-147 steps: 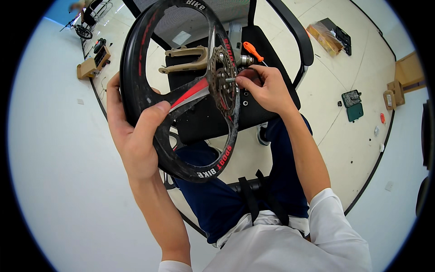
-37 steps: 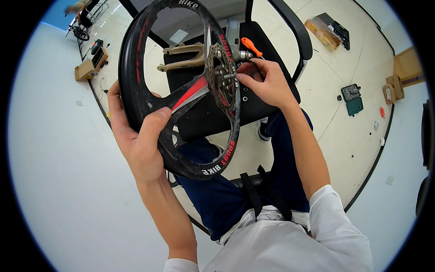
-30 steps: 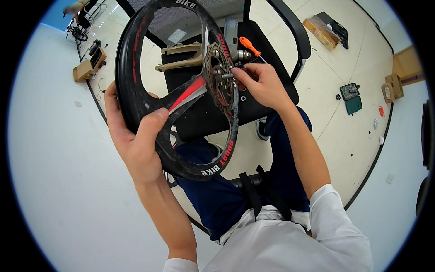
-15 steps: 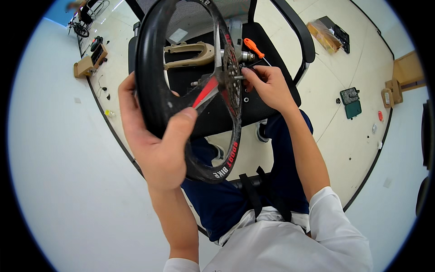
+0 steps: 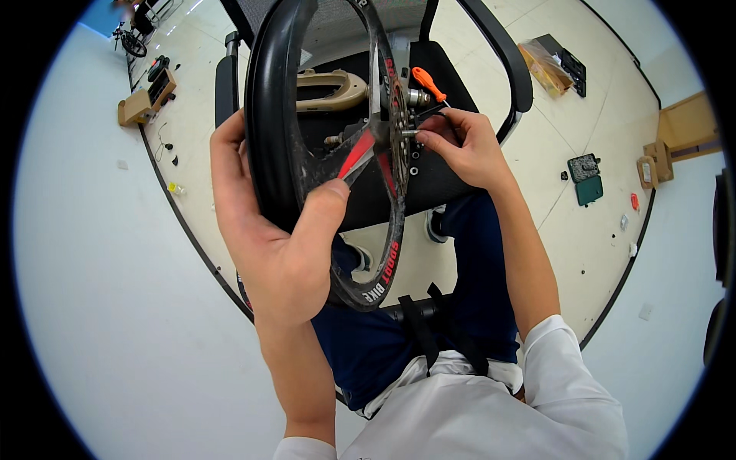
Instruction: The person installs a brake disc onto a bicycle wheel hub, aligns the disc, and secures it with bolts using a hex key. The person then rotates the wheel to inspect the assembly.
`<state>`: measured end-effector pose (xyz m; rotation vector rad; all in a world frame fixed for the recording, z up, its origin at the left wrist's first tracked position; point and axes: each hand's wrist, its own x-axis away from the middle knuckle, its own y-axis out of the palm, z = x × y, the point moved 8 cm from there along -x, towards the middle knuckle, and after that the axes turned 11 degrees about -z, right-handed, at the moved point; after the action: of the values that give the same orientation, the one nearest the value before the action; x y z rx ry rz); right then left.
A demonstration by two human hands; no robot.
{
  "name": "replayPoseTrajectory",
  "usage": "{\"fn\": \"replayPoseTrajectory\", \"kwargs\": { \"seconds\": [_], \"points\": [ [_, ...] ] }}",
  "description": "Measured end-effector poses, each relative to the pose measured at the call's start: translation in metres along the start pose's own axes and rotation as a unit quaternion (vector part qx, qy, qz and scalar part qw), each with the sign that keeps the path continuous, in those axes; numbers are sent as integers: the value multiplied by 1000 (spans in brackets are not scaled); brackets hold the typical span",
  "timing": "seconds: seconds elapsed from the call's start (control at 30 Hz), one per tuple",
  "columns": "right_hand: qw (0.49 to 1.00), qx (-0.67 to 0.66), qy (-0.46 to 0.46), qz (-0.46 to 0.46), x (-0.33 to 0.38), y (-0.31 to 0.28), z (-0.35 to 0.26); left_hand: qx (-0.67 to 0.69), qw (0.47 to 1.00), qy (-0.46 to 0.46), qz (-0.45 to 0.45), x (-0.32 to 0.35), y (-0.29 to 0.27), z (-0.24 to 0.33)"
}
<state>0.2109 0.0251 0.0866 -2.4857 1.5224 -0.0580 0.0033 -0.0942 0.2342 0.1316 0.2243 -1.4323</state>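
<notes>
Pale floor, black chair (image 5: pixel 452 165) behind gripped bicycle wheel (image 5: pixel 322 153), orange-handled screwdriver (image 5: pixel 427 83) nearby.

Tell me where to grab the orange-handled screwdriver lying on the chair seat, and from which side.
Probably by the orange handle, from above and the far side. It lies on the black chair seat with the handle pointing away and the shaft running toward the right hand. The bicycle wheel, held by the left hand, blocks the near-left approach.
</notes>
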Motion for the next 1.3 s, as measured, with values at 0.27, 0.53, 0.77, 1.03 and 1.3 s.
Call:
{"fn": "replayPoseTrajectory", "kwargs": {
  "seconds": [0.27,0.53,0.77,1.03,1.3],
  "points": [
    [996,74,43,4,-2,6,-4,-15,1000,-6,26,3,-2,-3],
    [992,-73,81,69,22,-23,36,81,988,55,-116,26,55,-2],
    [993,56,55,85,30,-58,72,-61,998,2,-20,-4,27,-136],
    [992,-49,91,67,29,-35,32,177,977,-16,-122,-26,41,-189],
    [992,1,89,84,47,-69,39,213,967,-6,-141,-32,47,-192]
  ]
}}
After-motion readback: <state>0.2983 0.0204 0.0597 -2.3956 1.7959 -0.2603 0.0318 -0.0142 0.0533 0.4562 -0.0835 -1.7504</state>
